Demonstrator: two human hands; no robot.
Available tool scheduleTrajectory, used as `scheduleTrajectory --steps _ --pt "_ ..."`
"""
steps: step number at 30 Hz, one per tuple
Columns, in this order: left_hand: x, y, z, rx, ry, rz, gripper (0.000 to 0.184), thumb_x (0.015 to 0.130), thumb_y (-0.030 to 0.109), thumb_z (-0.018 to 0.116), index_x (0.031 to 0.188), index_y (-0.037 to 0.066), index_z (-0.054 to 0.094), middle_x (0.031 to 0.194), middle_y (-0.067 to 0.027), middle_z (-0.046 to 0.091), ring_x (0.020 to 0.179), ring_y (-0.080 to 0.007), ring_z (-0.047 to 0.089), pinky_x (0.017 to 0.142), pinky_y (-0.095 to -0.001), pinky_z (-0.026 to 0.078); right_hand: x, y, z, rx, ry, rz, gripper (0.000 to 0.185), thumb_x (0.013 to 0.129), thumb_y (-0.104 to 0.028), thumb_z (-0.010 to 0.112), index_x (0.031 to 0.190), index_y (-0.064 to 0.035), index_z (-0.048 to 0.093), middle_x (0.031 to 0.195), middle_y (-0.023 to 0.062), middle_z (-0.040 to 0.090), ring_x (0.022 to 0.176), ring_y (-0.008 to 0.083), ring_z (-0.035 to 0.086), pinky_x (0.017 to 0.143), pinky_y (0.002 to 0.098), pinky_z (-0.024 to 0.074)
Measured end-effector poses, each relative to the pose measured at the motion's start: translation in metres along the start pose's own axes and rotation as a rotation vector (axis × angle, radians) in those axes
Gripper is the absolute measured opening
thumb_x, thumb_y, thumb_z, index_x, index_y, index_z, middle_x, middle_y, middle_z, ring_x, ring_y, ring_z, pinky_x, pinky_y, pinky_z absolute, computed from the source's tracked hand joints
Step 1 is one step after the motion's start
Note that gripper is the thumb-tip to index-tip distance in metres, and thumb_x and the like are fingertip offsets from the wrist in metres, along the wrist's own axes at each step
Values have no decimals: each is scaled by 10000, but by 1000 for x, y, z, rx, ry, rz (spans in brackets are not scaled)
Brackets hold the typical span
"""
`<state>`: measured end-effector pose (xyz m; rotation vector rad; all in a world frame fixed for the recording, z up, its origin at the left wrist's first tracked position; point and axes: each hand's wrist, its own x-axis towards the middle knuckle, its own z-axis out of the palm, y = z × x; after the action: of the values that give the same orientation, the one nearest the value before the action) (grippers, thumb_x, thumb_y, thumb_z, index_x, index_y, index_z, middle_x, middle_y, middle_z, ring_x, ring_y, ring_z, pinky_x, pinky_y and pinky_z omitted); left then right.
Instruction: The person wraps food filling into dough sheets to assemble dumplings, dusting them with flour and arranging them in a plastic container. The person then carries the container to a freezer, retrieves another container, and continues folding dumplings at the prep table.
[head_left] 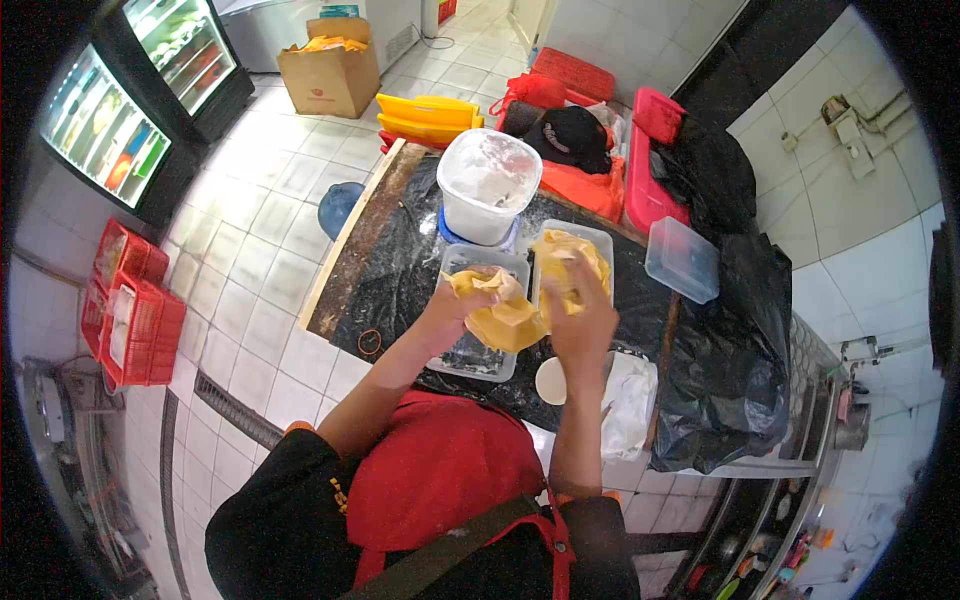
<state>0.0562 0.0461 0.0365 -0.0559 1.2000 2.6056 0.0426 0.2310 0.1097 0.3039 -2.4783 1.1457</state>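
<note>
My left hand (462, 304) is closed on a bundle of thin, floppy yellow dough sheets (506, 323), held above a clear plastic container (484, 371) with white powder on its inside. My right hand (583, 318) is just to the right, over a second clear container (603, 232) in which more yellow dough sheets (560, 248) lie. Its fingers are smeared by motion and overlap the yellow sheets, so their grip is unclear. A white tub (489, 195) of white powder stands behind the containers.
Black plastic sheeting (400, 270) covers the table. A clear lid (683, 260), a round pale disc (550, 381) and a white plastic bag (630, 405) lie around the containers. A black cap (570, 138) and a red bin (645, 170) are behind. Red baskets (140, 330) stand on the left.
</note>
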Motion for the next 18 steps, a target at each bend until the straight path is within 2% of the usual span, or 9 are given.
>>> scheduleTrajectory --steps 1,3,6,8,10,13,16,18 --pt "-1 -1 3 36 41 14 387 834 47 683 1200 5 565 1132 -103 654 1004 -191 658 894 -348 534 -1 -9 4 -1 1 1 363 818 -105 699 1166 -15 642 1244 207 616 1161 347 597 974 392 486" --pt "-4 -2 4 75 82 8 365 840 66 702 1178 12 576 1108 -93 659 976 -179 660 864 -339 541 -3 -21 10 -1 -252 -26 421 794 -212 738 1149 -11 637 1270 201 598 1164 352 587 1024 401 446" --pt "-5 0 7 96 160 19 324 851 101 728 1136 20 598 1058 -76 670 922 -162 668 804 -317 554 -10 -7 22 -12 -309 -39 429 773 -236 740 1122 -3 645 1280 194 592 1148 350 595 1020 406 451" --pt "-7 0 4 79 200 27 305 856 118 734 1117 21 609 1034 -69 677 896 -157 672 773 -305 559 -10 -3 23 42 -338 -12 407 780 -219 724 1115 -1 647 1265 193 602 1146 349 596 1018 408 453" --pt "-6 1 1 192 275 14 267 866 135 737 1076 12 627 972 -67 684 834 -150 678 715 -297 565 -9 4 22 92 -360 22 385 787 -202 708 1108 2 649 1250 193 611 1144 349 598 1016 411 454" --pt "-9 9 1 228 279 13 239 874 147 729 1040 0 638 936 -71 687 783 -142 678 681 -294 567 -7 16 24 99 -319 17 348 794 -172 683 1092 5 653 1197 190 641 1130 340 609 1009 408 463" --pt "-8 9 1 164 283 14 250 876 163 730 1034 -9 640 938 -72 687 787 -141 680 684 -294 569 -5 13 23 87 -306 33 319 803 -146 676 1084 4 654 1135 184 667 1090 333 631 970 408 482" --pt "-10 15 3 213 270 -16 276 888 169 712 1077 -16 631 967 -82 691 826 -156 686 723 -305 572 -4 6 19 25 -421 121 265 804 -108 673 1047 -1 662 1107 179 674 1033 329 650 924 409 494"
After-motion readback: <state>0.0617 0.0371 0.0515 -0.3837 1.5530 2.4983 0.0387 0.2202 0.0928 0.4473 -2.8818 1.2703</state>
